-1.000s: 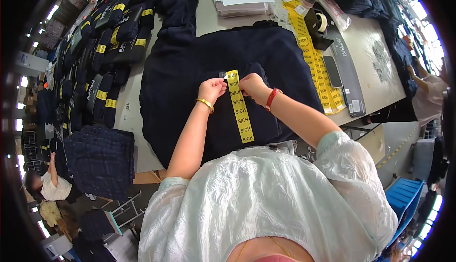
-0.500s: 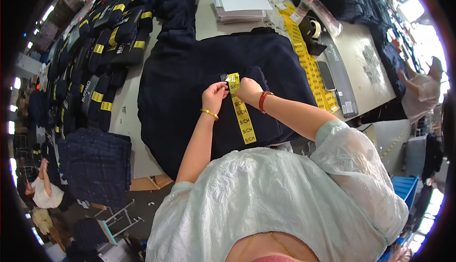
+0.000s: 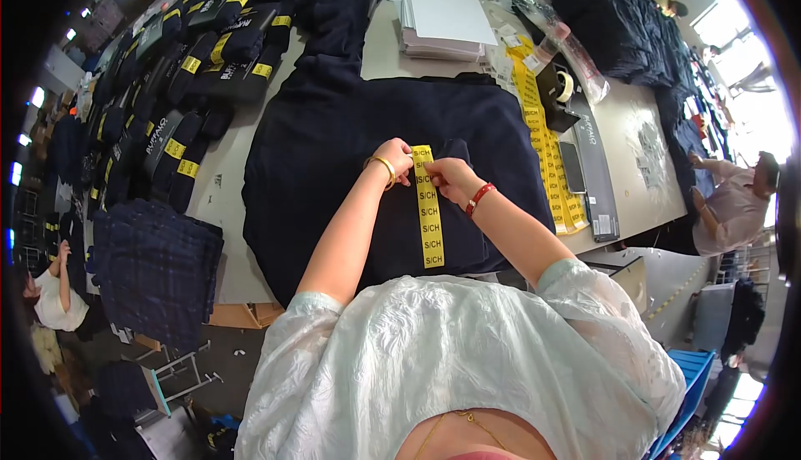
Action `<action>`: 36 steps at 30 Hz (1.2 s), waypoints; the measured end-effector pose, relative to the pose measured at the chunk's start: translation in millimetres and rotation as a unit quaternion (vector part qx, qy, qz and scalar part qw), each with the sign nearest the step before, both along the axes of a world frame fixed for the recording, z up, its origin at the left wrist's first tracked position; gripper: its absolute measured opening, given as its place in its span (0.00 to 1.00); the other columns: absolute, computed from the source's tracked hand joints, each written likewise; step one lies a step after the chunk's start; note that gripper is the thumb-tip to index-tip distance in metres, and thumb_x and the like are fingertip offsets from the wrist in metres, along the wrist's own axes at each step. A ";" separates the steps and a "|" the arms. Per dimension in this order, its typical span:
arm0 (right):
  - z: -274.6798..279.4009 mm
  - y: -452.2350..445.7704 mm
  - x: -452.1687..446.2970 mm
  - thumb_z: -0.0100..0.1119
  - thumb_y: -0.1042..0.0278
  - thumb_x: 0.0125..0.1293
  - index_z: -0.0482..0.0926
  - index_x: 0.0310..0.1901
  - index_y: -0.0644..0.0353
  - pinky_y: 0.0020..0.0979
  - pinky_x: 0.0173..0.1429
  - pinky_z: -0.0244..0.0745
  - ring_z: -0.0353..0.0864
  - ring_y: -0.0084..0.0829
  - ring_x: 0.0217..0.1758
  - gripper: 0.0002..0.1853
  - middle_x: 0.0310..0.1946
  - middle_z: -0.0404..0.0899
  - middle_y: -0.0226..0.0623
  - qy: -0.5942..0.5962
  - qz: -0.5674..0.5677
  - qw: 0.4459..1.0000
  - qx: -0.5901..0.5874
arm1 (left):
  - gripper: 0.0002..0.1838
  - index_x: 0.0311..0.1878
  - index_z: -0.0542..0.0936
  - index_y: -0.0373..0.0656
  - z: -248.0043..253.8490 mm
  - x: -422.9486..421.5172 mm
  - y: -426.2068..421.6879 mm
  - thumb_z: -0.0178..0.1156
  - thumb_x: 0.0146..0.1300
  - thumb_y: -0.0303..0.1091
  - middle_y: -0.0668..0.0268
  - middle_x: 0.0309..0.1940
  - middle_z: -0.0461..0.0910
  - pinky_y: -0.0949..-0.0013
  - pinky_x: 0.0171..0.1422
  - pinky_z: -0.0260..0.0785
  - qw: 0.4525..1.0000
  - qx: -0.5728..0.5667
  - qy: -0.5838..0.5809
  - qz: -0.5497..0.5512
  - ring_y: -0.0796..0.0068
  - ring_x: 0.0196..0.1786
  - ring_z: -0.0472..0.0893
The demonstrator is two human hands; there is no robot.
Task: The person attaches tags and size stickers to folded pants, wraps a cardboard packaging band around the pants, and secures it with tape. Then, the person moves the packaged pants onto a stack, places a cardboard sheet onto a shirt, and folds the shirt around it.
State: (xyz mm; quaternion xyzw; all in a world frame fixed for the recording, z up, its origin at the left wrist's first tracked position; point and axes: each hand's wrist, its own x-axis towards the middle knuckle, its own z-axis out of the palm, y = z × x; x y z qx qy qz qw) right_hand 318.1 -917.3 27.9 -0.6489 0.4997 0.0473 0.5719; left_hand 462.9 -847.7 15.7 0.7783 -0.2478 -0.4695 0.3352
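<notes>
A dark navy garment [image 3: 334, 168] lies spread on the table, with a smaller folded dark piece [image 3: 464, 226] on it. Down that folded piece runs a yellow strip [image 3: 430, 228] printed S/CH. My left hand [image 3: 395, 159], with a gold bangle at the wrist, is closed at the strip's upper left edge. On the right edge, slightly lower, my right hand [image 3: 453, 178] has its fingers pinched at the strip. Whether either hand grips the strip or some small thing is too small to tell.
Rolled dark garments with yellow bands [image 3: 179, 147] fill the left side. A plaid stack [image 3: 154, 268] sits at the near left. White papers [image 3: 446, 22], yellow sticker strips [image 3: 551, 172], a tape dispenser [image 3: 557, 97] and a phone [image 3: 572, 168] lie beyond and right. A co-worker [image 3: 734, 205] stands at right.
The view has shifted. My left hand has moved up against the strip's top, its fingers now curled. The dark clear-edged bit at the strip's upper left no longer shows.
</notes>
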 end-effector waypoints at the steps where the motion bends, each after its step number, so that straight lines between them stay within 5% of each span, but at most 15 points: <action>1: 0.6 0.7 -1.9 0.58 0.71 0.61 0.80 0.35 0.68 0.18 0.24 0.62 0.70 0.22 0.21 0.08 0.27 0.77 0.38 -0.008 -0.005 1.000 0.008 | 0.13 0.48 0.75 0.36 0.5 1.2 -1.9 0.57 0.59 0.25 0.61 0.30 0.80 0.75 0.22 0.71 1.000 0.014 -0.004 -0.023 0.71 0.19 0.80; 17: -7.8 -2.3 -9.1 0.56 0.72 0.63 0.79 0.36 0.67 0.16 0.24 0.59 0.66 0.19 0.20 0.07 0.26 0.76 0.35 -0.073 -0.072 0.985 0.136 | 0.10 0.42 0.78 0.43 -10.5 -4.6 6.1 0.53 0.57 0.23 0.64 0.29 0.80 0.69 0.30 0.73 0.988 0.022 -0.097 -0.120 0.70 0.20 0.80; 23: -13.2 -10.8 -11.4 0.56 0.73 0.64 0.78 0.37 0.67 0.15 0.24 0.57 0.64 0.18 0.20 0.06 0.26 0.75 0.34 -0.097 -0.099 0.972 0.190 | 0.08 0.38 0.77 0.42 -8.9 -16.6 20.4 0.52 0.56 0.21 0.67 0.21 0.75 0.71 0.24 0.71 0.984 -0.035 -0.155 -0.076 0.72 0.15 0.74; 28: -19.0 -12.2 -14.6 0.55 0.73 0.64 0.78 0.37 0.67 0.15 0.24 0.56 0.63 0.17 0.20 0.06 0.26 0.75 0.34 -0.113 -0.125 0.958 0.231 | 0.08 0.39 0.77 0.43 -3.0 -22.3 29.2 0.55 0.55 0.24 0.65 0.24 0.77 0.69 0.30 0.74 0.980 -0.051 -0.166 -0.094 0.68 0.22 0.78; 32: -23.8 -14.5 -14.2 0.54 0.73 0.65 0.78 0.37 0.67 0.14 0.24 0.55 0.62 0.16 0.19 0.06 0.26 0.74 0.33 -0.123 -0.145 0.946 0.264 | 0.11 0.42 0.80 0.48 -14.3 -41.7 30.5 0.58 0.55 0.30 0.64 0.31 0.80 0.66 0.40 0.75 0.802 -0.112 -0.571 -0.133 0.66 0.36 0.82; 36: -24.3 -18.0 -13.2 0.54 0.73 0.65 0.78 0.37 0.66 0.14 0.24 0.55 0.61 0.15 0.19 0.06 0.26 0.74 0.32 -0.136 -0.163 0.934 0.288 | 0.12 0.43 0.80 0.49 -2.3 -40.9 29.0 0.60 0.53 0.33 0.64 0.33 0.80 0.66 0.42 0.76 0.837 -0.069 -0.514 -0.174 0.63 0.41 0.81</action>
